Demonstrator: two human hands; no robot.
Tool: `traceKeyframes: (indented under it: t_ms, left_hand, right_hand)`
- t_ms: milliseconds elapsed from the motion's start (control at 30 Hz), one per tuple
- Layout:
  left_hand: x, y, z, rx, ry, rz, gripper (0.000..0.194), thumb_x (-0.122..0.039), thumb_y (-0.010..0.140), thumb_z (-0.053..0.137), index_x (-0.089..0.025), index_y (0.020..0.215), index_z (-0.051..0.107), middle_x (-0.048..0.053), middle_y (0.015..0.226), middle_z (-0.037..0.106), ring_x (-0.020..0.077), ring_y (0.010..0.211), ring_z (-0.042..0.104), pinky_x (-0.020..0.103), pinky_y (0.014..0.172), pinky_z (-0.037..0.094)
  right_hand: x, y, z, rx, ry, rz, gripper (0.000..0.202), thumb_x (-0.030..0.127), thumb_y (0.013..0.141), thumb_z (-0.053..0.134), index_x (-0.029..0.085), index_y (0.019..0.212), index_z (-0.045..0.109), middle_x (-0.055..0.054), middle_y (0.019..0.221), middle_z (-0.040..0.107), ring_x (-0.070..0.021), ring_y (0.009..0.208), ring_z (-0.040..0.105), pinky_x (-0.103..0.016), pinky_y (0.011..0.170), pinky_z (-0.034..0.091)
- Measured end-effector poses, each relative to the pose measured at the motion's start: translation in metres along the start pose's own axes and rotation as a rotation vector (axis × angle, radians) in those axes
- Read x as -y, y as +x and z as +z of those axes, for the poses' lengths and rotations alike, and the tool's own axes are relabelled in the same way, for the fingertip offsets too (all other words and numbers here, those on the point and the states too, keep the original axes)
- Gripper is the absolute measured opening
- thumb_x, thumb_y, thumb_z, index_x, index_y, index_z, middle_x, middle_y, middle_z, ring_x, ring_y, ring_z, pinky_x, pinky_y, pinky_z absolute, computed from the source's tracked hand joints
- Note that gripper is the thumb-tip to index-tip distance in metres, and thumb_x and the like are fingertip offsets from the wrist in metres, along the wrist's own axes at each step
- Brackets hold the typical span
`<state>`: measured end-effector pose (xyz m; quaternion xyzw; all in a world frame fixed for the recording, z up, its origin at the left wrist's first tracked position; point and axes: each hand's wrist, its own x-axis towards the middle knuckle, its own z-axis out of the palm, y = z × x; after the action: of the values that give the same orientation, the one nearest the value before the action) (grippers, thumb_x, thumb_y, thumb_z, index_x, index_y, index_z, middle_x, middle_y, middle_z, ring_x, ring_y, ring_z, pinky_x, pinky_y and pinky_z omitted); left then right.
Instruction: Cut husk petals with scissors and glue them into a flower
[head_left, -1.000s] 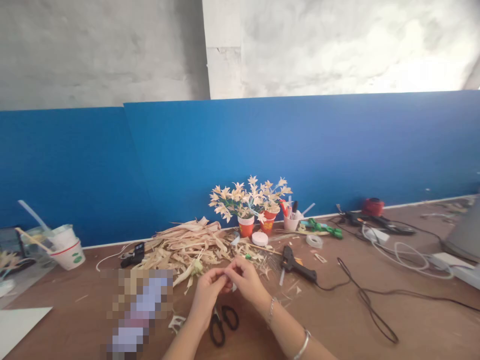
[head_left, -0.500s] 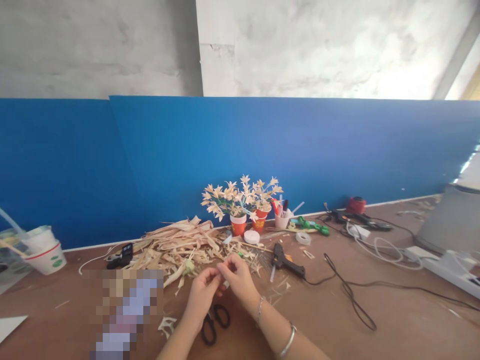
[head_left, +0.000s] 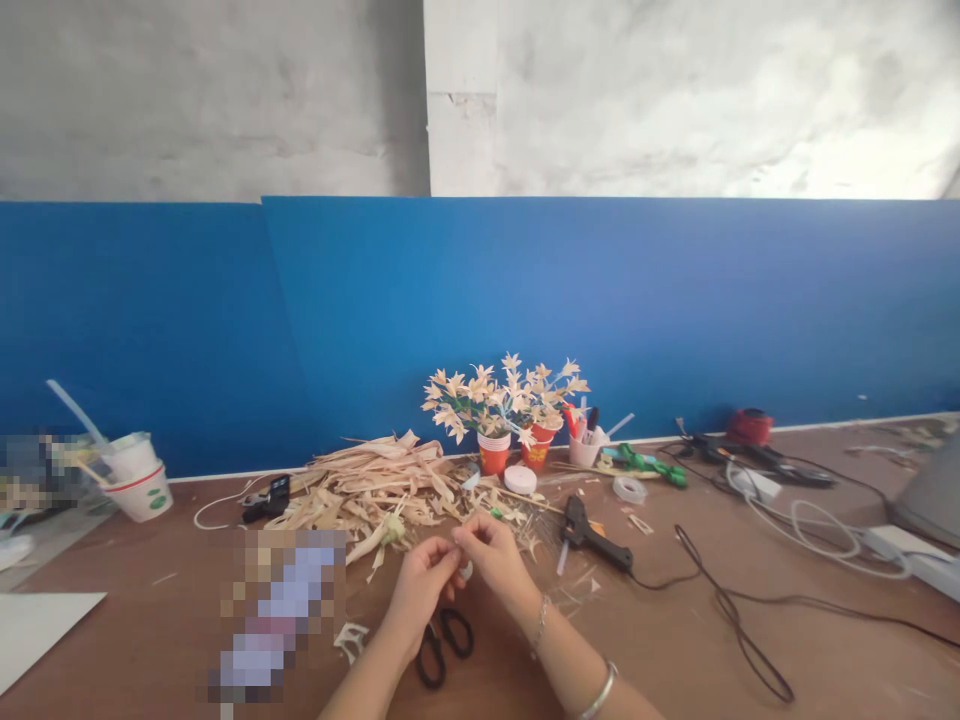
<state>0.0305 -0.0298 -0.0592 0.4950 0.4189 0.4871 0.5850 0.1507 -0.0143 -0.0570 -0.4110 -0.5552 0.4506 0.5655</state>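
Note:
My left hand (head_left: 422, 588) and my right hand (head_left: 496, 562) meet over the brown tabletop, thumbs and fingertips pinched together. A small whitish piece (head_left: 466, 571) shows between them; its kind and the rest of it are hidden by the fingers. Below the hands lie scissors with black handles (head_left: 430, 660), their blades partly covered by my left hand. Just beyond is a heap of dry, pale husk strips (head_left: 367, 480). A pale cut scrap (head_left: 350, 640) lies left of my left wrist.
Pale star-shaped flowers (head_left: 511, 392) stand in red cups (head_left: 494, 458) by the blue partition (head_left: 375, 320). A black glue gun (head_left: 596, 538) with trailing cable lies right of my hands. Tape roll (head_left: 629, 490), power strip (head_left: 911, 558), white cup (head_left: 142, 497) and paper (head_left: 45, 630) lie farther out.
The view has swung a little to the left, so everything sits farther right. My hands stay pinched together, and slightly more of the whitish piece shows.

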Motion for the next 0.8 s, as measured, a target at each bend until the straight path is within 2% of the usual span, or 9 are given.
traceKeyframes:
  t_ms: [167, 300, 400, 500, 567, 633, 700, 800]
  left_hand:
    - [0.0, -0.003, 0.005, -0.061, 0.14, 0.055, 0.032, -0.046, 0.068, 0.061, -0.015, 0.063, 0.056, -0.004, 0.042, 0.051, 0.0051, 0.034, 0.035, 0.018, 0.037, 0.023]
    - [-0.002, -0.005, 0.008, -0.105, 0.169, 0.13, 0.029, -0.044, 0.068, 0.062, -0.015, 0.063, 0.057, -0.004, 0.046, 0.05, 0.0081, 0.041, 0.042, 0.019, 0.042, 0.03]
    - [0.002, -0.003, 0.008, -0.139, 0.166, 0.15, 0.026, -0.041, 0.068, 0.062, -0.015, 0.067, 0.06, -0.004, 0.049, 0.05, 0.0094, 0.046, 0.044, 0.02, 0.046, 0.034]
    - [0.009, 0.001, 0.006, -0.171, 0.165, 0.147, 0.026, -0.041, 0.068, 0.061, -0.015, 0.068, 0.06, -0.005, 0.049, 0.049, 0.0089, 0.045, 0.043, 0.02, 0.046, 0.035]
    - [0.012, 0.003, 0.005, -0.18, 0.162, 0.145, 0.027, -0.042, 0.068, 0.061, -0.015, 0.067, 0.06, -0.006, 0.048, 0.047, 0.0087, 0.044, 0.042, 0.02, 0.047, 0.034]
    - [0.012, 0.004, 0.004, -0.187, 0.156, 0.133, 0.029, -0.045, 0.067, 0.062, -0.015, 0.067, 0.06, -0.006, 0.046, 0.045, 0.0088, 0.043, 0.041, 0.02, 0.046, 0.034]
    - [0.01, 0.002, 0.005, -0.193, 0.15, 0.109, 0.032, -0.048, 0.065, 0.062, -0.016, 0.066, 0.06, -0.007, 0.044, 0.044, 0.0091, 0.042, 0.04, 0.02, 0.045, 0.032]
    - [0.005, -0.001, 0.008, -0.195, 0.154, 0.101, 0.036, -0.053, 0.061, 0.063, -0.017, 0.065, 0.061, -0.006, 0.043, 0.043, 0.0103, 0.043, 0.04, 0.021, 0.045, 0.032]
  right_hand:
    - [-0.002, -0.001, -0.001, -0.053, -0.093, 0.0, 0.026, 0.036, 0.07, 0.061, 0.018, 0.059, 0.045, 0.005, 0.048, 0.048, -0.0097, 0.047, 0.045, -0.022, 0.048, 0.035]
    - [0.004, -0.001, -0.004, -0.073, -0.224, -0.075, 0.027, 0.036, 0.071, 0.059, 0.018, 0.056, 0.046, 0.004, 0.053, 0.047, -0.0102, 0.051, 0.043, -0.022, 0.051, 0.034]
    - [0.016, 0.005, -0.015, -0.068, -0.358, -0.167, 0.028, 0.039, 0.077, 0.053, 0.017, 0.058, 0.052, 0.002, 0.059, 0.051, -0.0124, 0.058, 0.047, -0.023, 0.055, 0.037]
    - [0.033, 0.018, -0.046, -0.186, -0.53, -0.175, 0.029, 0.039, 0.08, 0.046, 0.016, 0.069, 0.059, -0.002, 0.069, 0.059, -0.0161, 0.067, 0.054, -0.026, 0.062, 0.041]
    - [0.044, 0.025, -0.077, -0.259, -0.727, -0.095, 0.022, 0.031, 0.078, 0.047, 0.016, 0.08, 0.063, -0.005, 0.08, 0.063, -0.0186, 0.075, 0.057, -0.028, 0.069, 0.042]
    - [0.052, 0.026, -0.111, -0.24, -1.027, 0.05, 0.022, 0.021, 0.074, 0.046, 0.016, 0.086, 0.064, -0.008, 0.089, 0.064, -0.0206, 0.083, 0.059, -0.029, 0.073, 0.041]
    - [0.054, 0.018, -0.14, -0.15, -1.348, 0.229, 0.022, 0.018, 0.073, 0.046, 0.018, 0.084, 0.066, -0.011, 0.093, 0.064, -0.023, 0.09, 0.058, -0.031, 0.076, 0.04]
    - [0.047, -0.002, -0.161, -0.165, -1.447, 0.352, 0.023, 0.015, 0.068, 0.052, 0.016, 0.087, 0.065, -0.016, 0.093, 0.063, -0.0309, 0.094, 0.057, -0.036, 0.073, 0.04]
